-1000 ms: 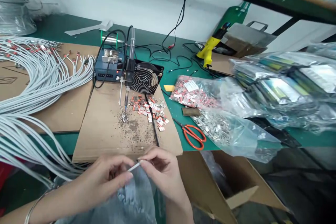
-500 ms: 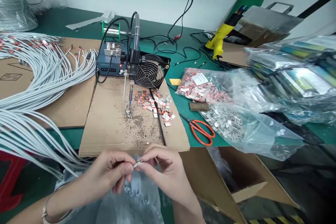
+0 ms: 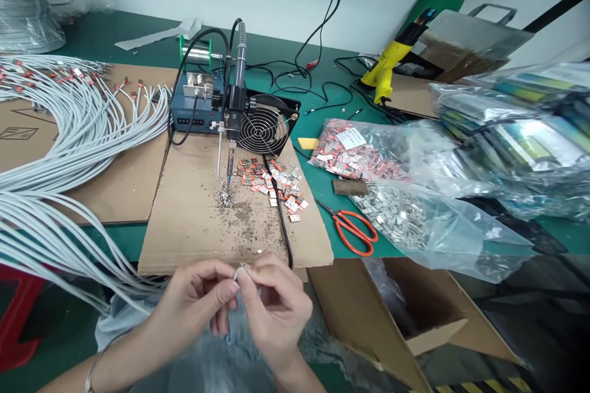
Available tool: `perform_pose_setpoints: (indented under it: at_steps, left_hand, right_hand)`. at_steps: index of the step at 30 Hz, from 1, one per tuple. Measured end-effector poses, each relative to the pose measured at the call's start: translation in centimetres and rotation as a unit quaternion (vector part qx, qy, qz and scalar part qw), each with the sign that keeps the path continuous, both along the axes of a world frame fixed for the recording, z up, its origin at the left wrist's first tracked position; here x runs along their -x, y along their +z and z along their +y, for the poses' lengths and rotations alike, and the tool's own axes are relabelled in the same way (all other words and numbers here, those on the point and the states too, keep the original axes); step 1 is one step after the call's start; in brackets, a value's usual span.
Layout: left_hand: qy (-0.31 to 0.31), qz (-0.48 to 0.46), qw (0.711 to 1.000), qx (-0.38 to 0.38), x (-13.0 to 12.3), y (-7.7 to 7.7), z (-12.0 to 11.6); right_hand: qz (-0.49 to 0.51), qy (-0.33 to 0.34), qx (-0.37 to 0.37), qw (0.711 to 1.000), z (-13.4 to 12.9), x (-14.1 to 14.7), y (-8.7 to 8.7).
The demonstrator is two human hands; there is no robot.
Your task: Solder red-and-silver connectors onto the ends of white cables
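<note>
Just in front of the cardboard's near edge, my left hand (image 3: 193, 301) pinches the end of a white cable (image 3: 236, 274) between thumb and fingers. My right hand (image 3: 276, 307) meets it there, thumb and forefinger closed on the tip of the same cable; the fingers hide most of it. Beyond both hands, a soldering iron (image 3: 239, 70) is clamped upright, its tip pointing down over solder bits on the cardboard sheet (image 3: 184, 221). Small metal connectors with orange parts (image 3: 270, 183) lie scattered to the right of the tip.
White cables (image 3: 87, 141) fan out on the left. Behind the cardboard stand a blue soldering unit (image 3: 196, 113), a solder spool (image 3: 196, 52) and a fan (image 3: 260, 130). Rightward are orange-handled scissors (image 3: 357, 233), bags of connectors (image 3: 359, 150), a yellow heat gun (image 3: 389, 67) and an open carton (image 3: 364, 319).
My right hand has shifted left and turned, its thumb now pressed upright against the cable tip. The wires that showed between my hands are mostly covered. The unit's red light has gone dark.
</note>
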State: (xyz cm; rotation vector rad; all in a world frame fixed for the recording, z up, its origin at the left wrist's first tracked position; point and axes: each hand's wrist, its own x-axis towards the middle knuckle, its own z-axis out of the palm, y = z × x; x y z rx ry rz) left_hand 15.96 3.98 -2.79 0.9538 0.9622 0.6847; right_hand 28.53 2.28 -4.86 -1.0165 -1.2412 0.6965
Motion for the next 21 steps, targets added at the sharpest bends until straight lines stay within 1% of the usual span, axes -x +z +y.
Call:
perform_pose_setpoints:
  at_steps: [1,3,5,7,10,14,16,17,18,19,20,21]
  left_hand:
    - [0.014,-0.009,1.000,0.004,0.1,0.1,-0.1]
    - [0.016,-0.028,0.999,0.022,0.6,0.3,-0.1]
    - [-0.018,-0.046,0.998,0.045,1.1,0.5,-0.1]
    - [-0.065,-0.063,0.994,0.063,1.4,0.5,0.0]
    - [-0.102,-0.077,0.989,0.076,1.5,0.3,0.1]
    - [-0.109,-0.078,0.988,0.073,1.4,0.1,0.2]
    - [-0.112,-0.066,0.990,0.059,1.4,0.0,0.2]
    - [-0.112,-0.055,0.991,0.040,1.5,0.1,0.3]
    - [-0.110,-0.041,0.993,0.017,1.6,0.1,0.3]
    - [-0.108,-0.024,0.994,-0.012,1.7,0.2,0.3]
    - [-0.104,-0.004,0.993,-0.047,1.8,0.2,0.4]
    - [-0.099,0.019,0.991,-0.087,1.9,0.3,0.4]
  right_hand:
    - [-0.004,0.008,-0.005,1.000,0.0,-0.2,0.0]
    - [0.014,0.071,0.027,0.997,0.2,-1.0,0.3]
    - [0.034,0.159,0.087,0.983,0.6,-2.1,0.8]
    - [0.020,0.221,0.118,0.968,1.0,-2.9,1.4]
    - [-0.026,0.250,0.103,0.963,1.3,-3.4,2.1]
    - [-0.060,0.233,0.077,0.968,1.2,-3.3,2.5]
    - [-0.034,0.236,0.091,0.967,1.2,-3.1,2.2]
    - [0.009,0.251,0.113,0.961,1.2,-3.0,1.9]
    - [0.058,0.272,0.138,0.951,1.3,-2.8,1.4]
    - [0.119,0.299,0.170,0.931,1.3,-2.6,0.8]
    - [0.193,0.331,0.206,0.900,1.4,-2.3,0.1]
    - [0.275,0.366,0.245,0.854,1.5,-2.1,-0.6]
